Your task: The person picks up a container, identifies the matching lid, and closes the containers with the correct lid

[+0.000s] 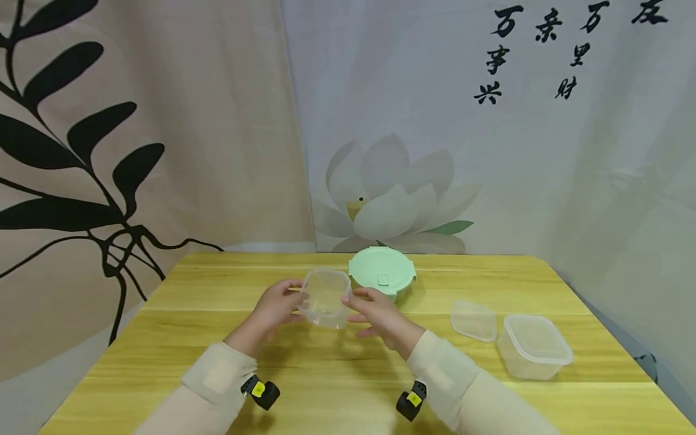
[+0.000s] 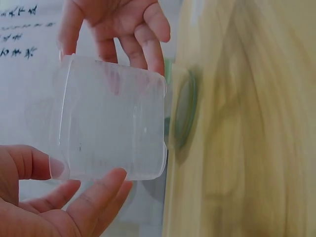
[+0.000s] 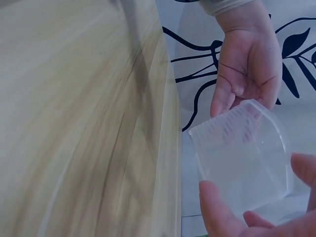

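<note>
An uncovered clear plastic food container (image 1: 326, 299) is held up above the wooden table between both hands. The left hand (image 1: 278, 309) grips its left side, thumb near the rim and fingers on the wall, as the left wrist view shows. On the opposite side the right hand (image 1: 382, 318) holds the container, with its thumb at the rim and fingertips against the wall. Seen from the right wrist, the container (image 3: 242, 158) looks empty and its wall carries fine ridges. Just behind it on the table is a round green lidded box (image 1: 382, 269).
To the right lies a flat translucent lid (image 1: 473, 321). Next to it stands a squarish translucent container (image 1: 535, 347) with a lid on top. The wooden table (image 1: 337, 399) ends at a hanging cloth (image 1: 217, 121) printed with plants and writing.
</note>
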A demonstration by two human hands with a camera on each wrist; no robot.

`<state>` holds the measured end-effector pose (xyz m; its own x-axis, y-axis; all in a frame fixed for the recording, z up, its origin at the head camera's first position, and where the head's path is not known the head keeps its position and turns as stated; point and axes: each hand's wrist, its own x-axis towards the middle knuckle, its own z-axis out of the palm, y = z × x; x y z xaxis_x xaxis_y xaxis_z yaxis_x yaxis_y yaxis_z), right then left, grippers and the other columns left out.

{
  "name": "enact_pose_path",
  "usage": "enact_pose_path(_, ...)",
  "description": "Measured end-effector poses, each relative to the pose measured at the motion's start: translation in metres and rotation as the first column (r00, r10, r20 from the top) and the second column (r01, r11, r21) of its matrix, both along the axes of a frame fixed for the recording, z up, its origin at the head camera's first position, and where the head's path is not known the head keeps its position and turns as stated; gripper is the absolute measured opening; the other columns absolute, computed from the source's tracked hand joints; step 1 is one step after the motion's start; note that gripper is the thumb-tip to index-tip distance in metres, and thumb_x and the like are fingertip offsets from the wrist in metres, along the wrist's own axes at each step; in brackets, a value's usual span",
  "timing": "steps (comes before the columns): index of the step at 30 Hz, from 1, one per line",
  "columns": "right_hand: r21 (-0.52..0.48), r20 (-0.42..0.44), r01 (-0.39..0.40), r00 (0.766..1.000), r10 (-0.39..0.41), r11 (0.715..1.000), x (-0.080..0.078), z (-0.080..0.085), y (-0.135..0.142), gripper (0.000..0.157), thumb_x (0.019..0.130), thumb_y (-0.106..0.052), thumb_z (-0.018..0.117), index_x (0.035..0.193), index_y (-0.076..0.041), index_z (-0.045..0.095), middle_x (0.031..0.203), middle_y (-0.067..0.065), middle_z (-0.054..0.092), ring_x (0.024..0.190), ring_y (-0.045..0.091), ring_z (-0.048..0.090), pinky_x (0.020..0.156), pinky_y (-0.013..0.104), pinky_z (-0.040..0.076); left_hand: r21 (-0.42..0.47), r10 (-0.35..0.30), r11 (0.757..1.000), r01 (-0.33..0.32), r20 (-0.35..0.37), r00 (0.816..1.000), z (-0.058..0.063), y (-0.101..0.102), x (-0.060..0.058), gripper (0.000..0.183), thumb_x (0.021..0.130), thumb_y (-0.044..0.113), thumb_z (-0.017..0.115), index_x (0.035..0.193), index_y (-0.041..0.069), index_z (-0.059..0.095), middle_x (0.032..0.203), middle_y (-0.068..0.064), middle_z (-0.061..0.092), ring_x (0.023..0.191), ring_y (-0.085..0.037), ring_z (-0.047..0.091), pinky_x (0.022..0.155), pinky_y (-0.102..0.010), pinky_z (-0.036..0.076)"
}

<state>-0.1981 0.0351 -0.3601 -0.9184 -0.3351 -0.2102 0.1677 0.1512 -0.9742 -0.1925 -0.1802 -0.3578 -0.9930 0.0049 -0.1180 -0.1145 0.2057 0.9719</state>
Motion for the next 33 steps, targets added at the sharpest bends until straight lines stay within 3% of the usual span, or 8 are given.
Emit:
enact_pose_path(9, -0.01, 0.034, -0.022, 0.999, 0.023, 1.0, 0.003, -0.005, 0.014, 0.061, 0.096, -0.031, 0.057, 0.142, 0.005, 0.037, 0.139, 0.024, 0.047, 0.114, 0.039, 0.058, 0.086, 0.053, 0.052, 0.01, -0.055, 0.998, 0.055, 0.016, 0.998, -0.001, 0.01, 0.012, 0.041, 0.097, 0.007, 0.049, 0.134, -0.009, 0.045, 0.118, -0.029, 0.055, 0.092, -0.027, 0.063, 0.083, -0.046, 0.055)
enact_pose_path(21, -0.007, 0.079, -0.042, 0.996, 0.042, 0.999, 0.01, -0.016, 0.034, 0.054, 0.098, -0.026, 0.05, 0.139, 0.008, 0.038, 0.137, 0.029, 0.046, 0.109, 0.037, 0.06, 0.083, 0.051, 0.054, 0.071, -0.121, 0.991, 0.116, 0.064, 0.991, -0.013, 0.023, 0.019, 0.046, 0.091, 0.004, 0.049, 0.134, -0.011, 0.041, 0.116, -0.029, 0.053, 0.092, -0.027, 0.06, 0.081, -0.046, 0.055)
enact_pose_path(33, 0.06, 0.104, -0.079, 0.992, 0.073, 0.995, 0.016, -0.021, 0.061, 0.054, 0.096, -0.029, 0.05, 0.136, 0.006, 0.04, 0.136, 0.027, 0.046, 0.106, 0.035, 0.062, 0.083, 0.049, 0.054, 0.135, -0.204, 0.972, 0.192, 0.083, 0.975, -0.017, 0.041, 0.025, 0.046, 0.087, 0.003, 0.05, 0.129, -0.012, 0.041, 0.113, -0.026, 0.054, 0.086, -0.024, 0.062, 0.079, -0.043, 0.056)
